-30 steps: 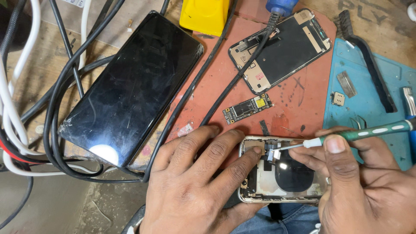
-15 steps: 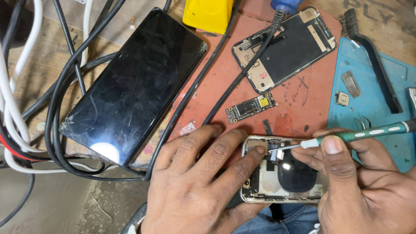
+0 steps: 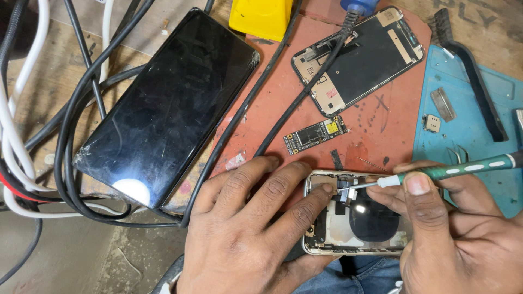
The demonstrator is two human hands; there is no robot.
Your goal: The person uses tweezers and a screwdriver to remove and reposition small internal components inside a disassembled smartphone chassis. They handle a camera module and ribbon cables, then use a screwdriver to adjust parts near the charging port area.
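Steadying the opened phone housing (image 3: 354, 228) at the near edge of the bench (image 3: 49, 71), our left hand (image 3: 245, 234) lies flat over its left side, the fingers spread and one fingertip pressed inside the frame near the top. Our right hand (image 3: 452, 239) grips a green-handled screwdriver (image 3: 463, 167) between thumb and fingers, its white tip touching a small part in the upper left corner of the housing. Just beyond, on the red mat (image 3: 381, 125), we see a small logic board (image 3: 316, 134) lying loose, and past it a detached phone screen assembly (image 3: 359, 54) face down, with a black cable (image 3: 305, 92) running across its corner. To the right sits a blue mat (image 3: 468, 125) bearing a black brush (image 3: 474, 81) and small metal parts. Left of the red mat, a large dark tablet (image 3: 169, 109) rests among black and white cables, and a yellow block (image 3: 261, 16) sits at the far edge.
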